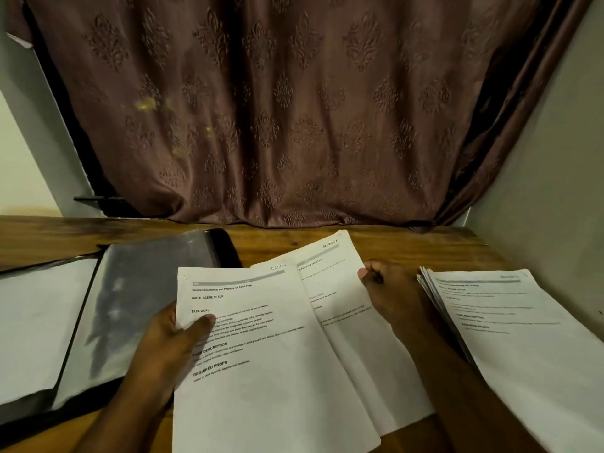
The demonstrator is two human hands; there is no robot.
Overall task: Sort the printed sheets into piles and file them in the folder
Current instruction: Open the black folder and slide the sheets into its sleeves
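My left hand (pixel 166 344) holds a printed sheet (pixel 261 354) headed "SECTION 6" by its left edge, thumb on top of the text. Under it and to the right lies a second sheet (pixel 346 299) headed "SECTION 1". My right hand (pixel 389 295) pinches the right edge of that second sheet. A thick pile of printed sheets (pixel 523 338) lies fanned at the right of the wooden table (pixel 408 246). The black folder (pixel 137 295) lies open at the left, with clear plastic sleeves; one sleeve holds a white sheet (pixel 36 322).
A brown patterned curtain (pixel 294 109) hangs behind the table and touches its far edge. A pale wall (pixel 549 158) closes the right side. The folder's black spine (pixel 225 246) stands just behind the held sheet.
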